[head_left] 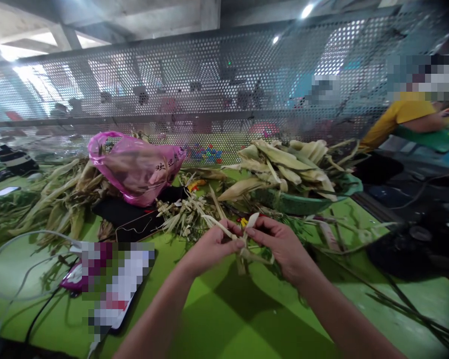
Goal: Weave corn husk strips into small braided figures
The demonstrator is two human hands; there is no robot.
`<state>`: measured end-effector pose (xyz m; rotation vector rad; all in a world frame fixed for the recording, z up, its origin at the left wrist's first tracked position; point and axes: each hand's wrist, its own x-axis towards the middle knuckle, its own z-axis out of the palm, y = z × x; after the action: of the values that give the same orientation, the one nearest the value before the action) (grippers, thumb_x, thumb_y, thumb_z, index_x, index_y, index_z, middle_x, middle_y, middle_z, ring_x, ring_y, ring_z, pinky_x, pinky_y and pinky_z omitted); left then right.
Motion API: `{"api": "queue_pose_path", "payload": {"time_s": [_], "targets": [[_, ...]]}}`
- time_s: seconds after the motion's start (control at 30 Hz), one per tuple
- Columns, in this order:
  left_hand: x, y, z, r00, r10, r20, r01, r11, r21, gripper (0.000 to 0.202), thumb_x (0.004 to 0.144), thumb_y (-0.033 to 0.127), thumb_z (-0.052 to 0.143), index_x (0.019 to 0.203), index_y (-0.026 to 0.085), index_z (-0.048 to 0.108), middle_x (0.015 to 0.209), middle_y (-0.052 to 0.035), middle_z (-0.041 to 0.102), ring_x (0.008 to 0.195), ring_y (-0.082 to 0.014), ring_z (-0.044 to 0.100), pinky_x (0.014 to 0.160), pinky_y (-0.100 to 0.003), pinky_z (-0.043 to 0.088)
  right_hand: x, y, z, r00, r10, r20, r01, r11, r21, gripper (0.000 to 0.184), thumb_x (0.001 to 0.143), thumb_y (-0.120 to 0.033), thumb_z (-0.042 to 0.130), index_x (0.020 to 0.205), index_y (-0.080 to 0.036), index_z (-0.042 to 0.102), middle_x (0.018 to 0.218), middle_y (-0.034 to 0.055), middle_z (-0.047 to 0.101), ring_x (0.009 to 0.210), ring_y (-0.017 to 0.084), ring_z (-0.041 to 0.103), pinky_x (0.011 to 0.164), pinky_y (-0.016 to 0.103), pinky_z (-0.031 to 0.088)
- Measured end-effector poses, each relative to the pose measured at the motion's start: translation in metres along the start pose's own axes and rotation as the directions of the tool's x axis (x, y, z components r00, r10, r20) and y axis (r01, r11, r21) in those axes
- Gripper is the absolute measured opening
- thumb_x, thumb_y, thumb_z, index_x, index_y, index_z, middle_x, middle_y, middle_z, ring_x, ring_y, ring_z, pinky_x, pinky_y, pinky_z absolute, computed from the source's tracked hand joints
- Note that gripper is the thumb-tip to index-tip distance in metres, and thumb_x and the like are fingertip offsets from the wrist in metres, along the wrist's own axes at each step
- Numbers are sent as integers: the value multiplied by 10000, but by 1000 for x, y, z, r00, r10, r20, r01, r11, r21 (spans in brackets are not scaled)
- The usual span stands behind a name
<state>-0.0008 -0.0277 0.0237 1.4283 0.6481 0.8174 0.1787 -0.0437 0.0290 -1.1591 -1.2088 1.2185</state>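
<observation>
Observed: left hand (pixel 219 245) and right hand (pixel 280 242) each pinch the pale husk strips (pixel 253 220) between thumb and fingers, close together above the middle of the green bench (pixel 217 319), presumably to steady the crossing. The heaped basin (pixel 290 203) stands just beyond, far right, apparently for easy reach; a pink bag (pixel 134 167) lies far left.

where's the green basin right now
In the head view, the green basin is right of centre on the green table, beyond the right hand, heaped with pale husks, the perforated panel behind it.
</observation>
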Motion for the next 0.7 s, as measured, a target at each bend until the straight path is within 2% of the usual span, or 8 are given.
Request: {"api": "queue_pose_path", "payload": {"time_s": [0.1,0.2,0.37,0.43,0.5,0.6,0.7], "targets": [[1,0,2,998,-55,-32,54,998,-24,266,856,426,559,894,165,524,739,23,442,660,-97,402,645,-231,344,-1,-1,0,999,-35,-38,35,999,-9,237,678,-384,776,773,-188,682,750,9,628,716,166,541,700,289,435],[0,0,5,998,-69,-9,69,998,12,314,858,473,538,797,165,525,680,34,405,613,-95,374,598,-236,316,-1,1,-1,995,-81,-60,81,997,-9,228,697,-379,768,790,-188,685,793,22,639,765,177,549,735,295,439],[-2,0,9,991,-64,117,57,996,63,304,852,461,554,784,165,541,711,27,428,639,-97,395,618,-240,320,2,5,-8,969,-159,-190,152,987,-56,161,763,-357,724,769,-209,660,705,-28,555,638,116,455,603,237,376],[-1,0,10,990,-72,122,64,996,66,299,846,454,565,778,163,546,693,29,436,633,-96,400,618,-239,320,3,5,-10,956,-178,-234,170,984,-55,156,770,-359,719,774,-216,657,705,-33,552,628,110,446,589,230,371],[1,-2,10,995,-92,41,91,995,33,306,836,464,572,774,166,538,651,35,447,599,-92,397,596,-234,312,3,3,-10,970,-146,-194,141,989,-40,178,775,-380,712,852,-226,666,771,-18,599,680,123,499,628,233,406],[5,-7,7,979,-113,-171,104,993,-59,323,823,490,580,780,174,527,608,37,485,555,-85,392,557,-224,287,1,-2,-5,998,-53,-26,51,996,-76,269,791,-441,681,954,-229,663,877,24,655,802,172,574,719,270,449],[7,-10,2,949,-133,-284,93,984,-150,356,808,521,586,833,166,586,636,19,535,540,-75,395,524,-211,269,-2,-6,1,993,-22,116,47,976,-215,259,778,-471,674,831,-217,676,800,30,655,766,189,570,700,281,435]]}}
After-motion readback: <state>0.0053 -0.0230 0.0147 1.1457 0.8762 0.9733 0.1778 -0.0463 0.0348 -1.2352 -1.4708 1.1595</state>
